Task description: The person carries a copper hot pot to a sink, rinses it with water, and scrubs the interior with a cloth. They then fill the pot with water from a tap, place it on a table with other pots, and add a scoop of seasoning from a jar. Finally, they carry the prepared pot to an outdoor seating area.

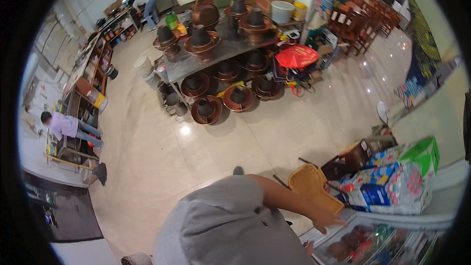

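Observation:
My left hand [327, 222] reaches out from a grey short sleeve, above the near corner of a chest freezer [401, 219]. Its fingers are extended, the thumb apart, and I see nothing in them. Only a few fingers of my right hand [308, 246] show, at the freezer's near edge. My grey shirt [220, 224] hides the rest, so its grip is unclear. Inside the freezer lie bagged goods [353, 241] in red, green and dark colours, too blurred to name.
A wicker-backed chair [311, 187] and plastic-wrapped packs [390, 187] stand beside the freezer. Copper hot pots [200, 44] fill a steel table [220, 58], with several more on the floor. One person [70, 127] is at the left counter, another [147, 5] at the back. A mop [100, 173] leans left.

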